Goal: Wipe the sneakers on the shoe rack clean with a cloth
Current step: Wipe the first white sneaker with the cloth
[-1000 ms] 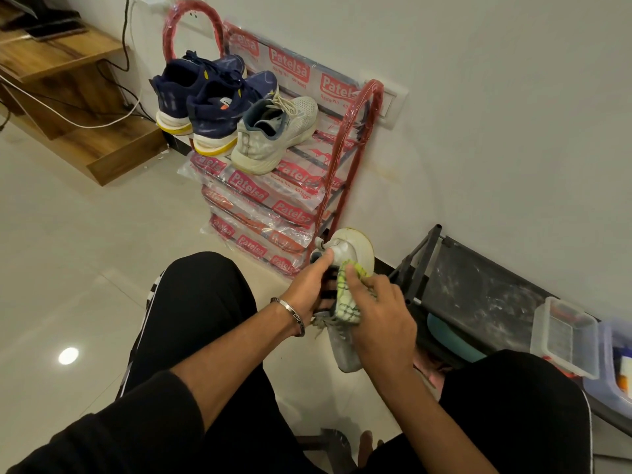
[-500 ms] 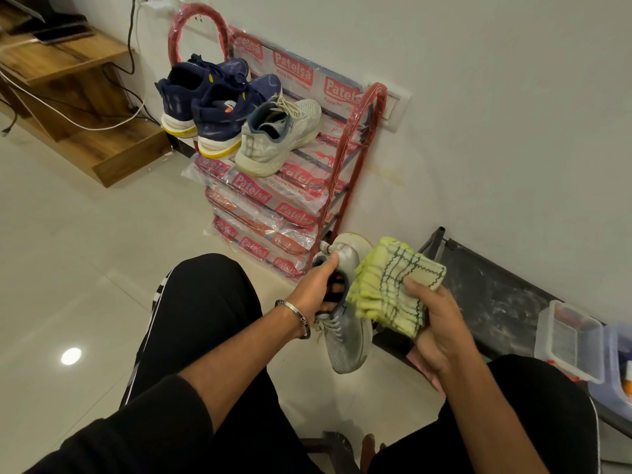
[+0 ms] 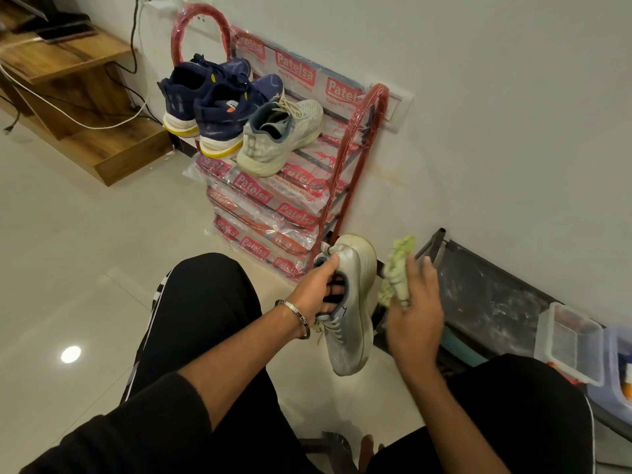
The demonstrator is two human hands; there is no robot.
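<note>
Left hand (image 3: 319, 285) gripping a grey sneaker (image 3: 349, 313) by its opening, fingers hooked inside, toe hanging down above the floor (image 3: 68, 251) between the knees; right hand (image 3: 412, 314) just beside the sole, fingers curled around a bunched yellow-green cloth (image 3: 396, 271); cloth close to the sole, contact unclear through blur. On the top shelf of the red shoe rack (image 3: 362, 145): matching grey sneaker (image 3: 280, 138) and two navy sneakers (image 3: 212, 104), heels outward.

Open floor (image 3: 85, 254) left of the shoe rack (image 3: 355, 159) — dark low rack (image 3: 485, 295) crowding the right.
</note>
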